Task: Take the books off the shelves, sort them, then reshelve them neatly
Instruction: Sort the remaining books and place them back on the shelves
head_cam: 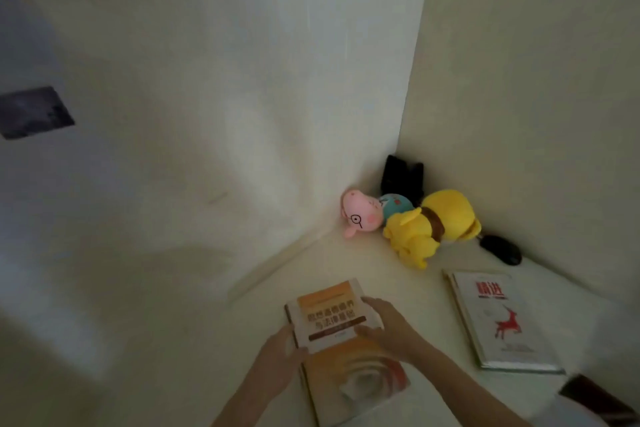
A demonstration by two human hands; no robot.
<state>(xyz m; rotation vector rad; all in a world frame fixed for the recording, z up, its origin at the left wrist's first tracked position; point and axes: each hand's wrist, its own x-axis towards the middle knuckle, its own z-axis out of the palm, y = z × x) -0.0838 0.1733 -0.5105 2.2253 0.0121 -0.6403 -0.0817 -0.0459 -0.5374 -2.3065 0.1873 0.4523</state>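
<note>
Head view, sorting step: my left hand (277, 354) and right hand (391, 326) grip the orange-and-white paperback book (329, 308); I'd stack it squarely next.

On the shelf surface (408, 288) the near book (329, 312) lies flat, with the left hand (277, 354) at its nine o'clock edge and the right hand (389, 326) at its three o'clock edge. A second book (502, 319) lies flat at its three o'clock, apart from it. At its one o'clock, two toys touch: the pig plush (358, 215) on the left, the larger plush (433, 225) on the right. Behind them an upright object (401, 175) stands in the corner. A computer mouse (501, 249) lies at the larger plush's four o'clock, behind the second book.
</note>
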